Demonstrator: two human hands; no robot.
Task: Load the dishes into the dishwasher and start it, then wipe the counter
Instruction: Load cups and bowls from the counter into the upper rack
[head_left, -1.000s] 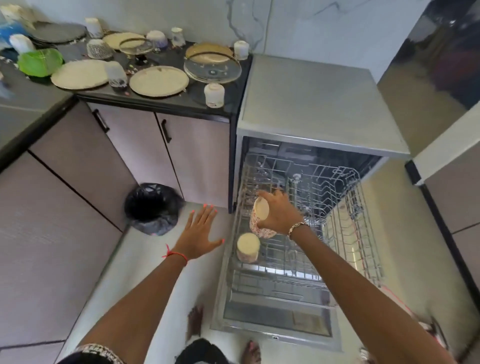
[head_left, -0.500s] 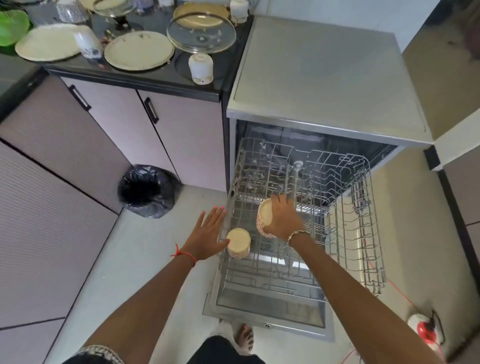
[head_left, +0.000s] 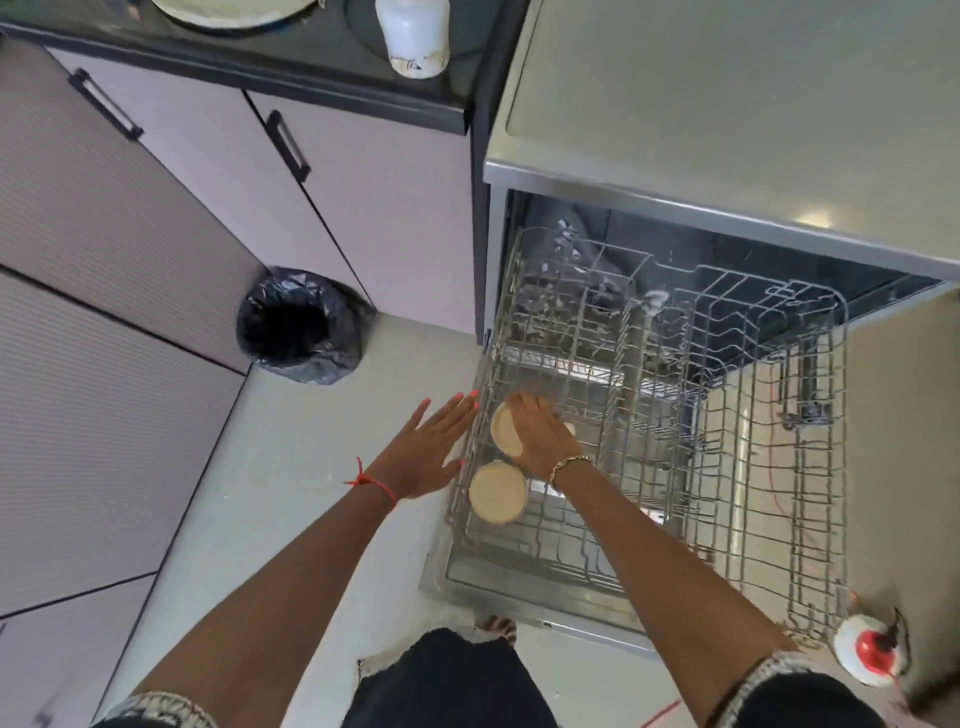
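The dishwasher (head_left: 727, 130) stands open with its wire rack (head_left: 727, 467) pulled out over the lowered door. My right hand (head_left: 540, 436) grips a cream cup (head_left: 505, 435), tilted on its side, low at the rack's left edge. A second cream cup (head_left: 497, 491) sits upside down in the rack just in front of it. My left hand (head_left: 426, 452) hovers flat with spread fingers beside the rack's left rim, holding nothing. On the dark counter (head_left: 311, 47) at the top stand a white cup (head_left: 413, 36) and part of a plate (head_left: 234, 10).
A bin lined with a black bag (head_left: 301, 327) stands on the floor by the cabinet doors (head_left: 363, 182). A red and white object (head_left: 872, 654) with a red cord lies on the floor at the lower right. My foot (head_left: 498, 629) is near the door's front edge.
My right hand has lowered the cup leftward into the rack, close to the upturned cup. My left hand drifted toward the rack's rim. My view has tipped down and closer.
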